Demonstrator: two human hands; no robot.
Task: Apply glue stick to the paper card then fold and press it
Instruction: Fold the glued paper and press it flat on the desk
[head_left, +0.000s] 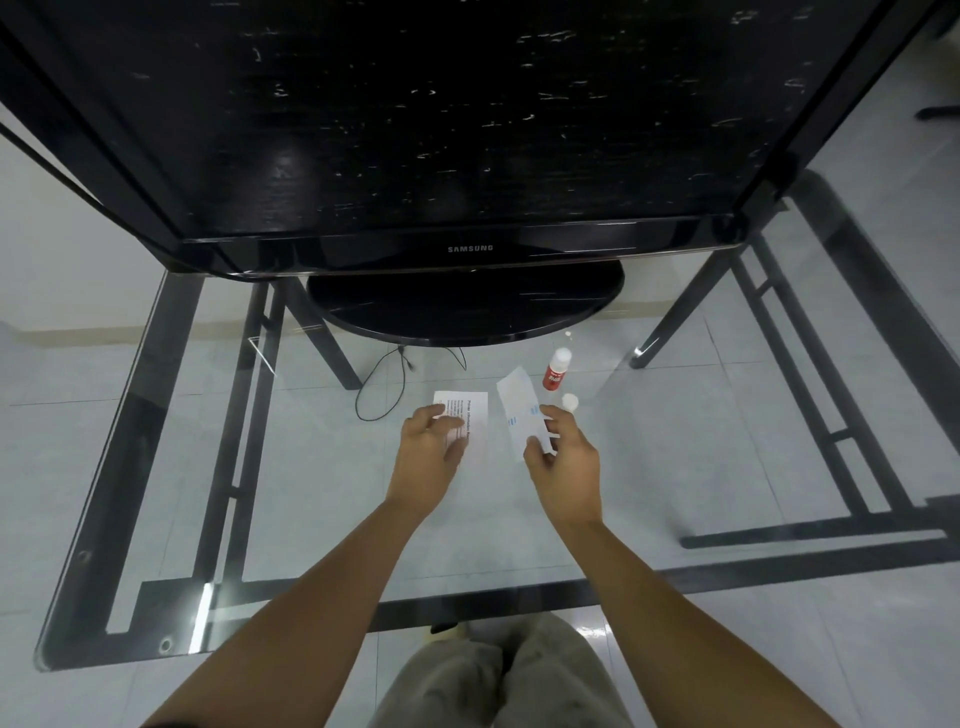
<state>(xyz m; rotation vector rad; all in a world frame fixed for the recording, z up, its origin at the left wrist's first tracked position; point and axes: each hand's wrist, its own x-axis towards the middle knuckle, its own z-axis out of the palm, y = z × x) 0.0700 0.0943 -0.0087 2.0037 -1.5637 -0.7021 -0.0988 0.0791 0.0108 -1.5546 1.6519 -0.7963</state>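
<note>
Glass tabletop (311, 519). Right hand (566, 462) grip pinches thin white slip (519, 410). Left hand (431, 452), fingers relaxed, rests on flat printed card (475, 410). Red cylindrical glue stick (555, 371) stands near.

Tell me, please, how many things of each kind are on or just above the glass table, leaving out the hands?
Paper pieces: 2, the printed sheet and the blue-marked card
Glue stick: 1
White cap: 1
Television: 1
Total: 5
</note>
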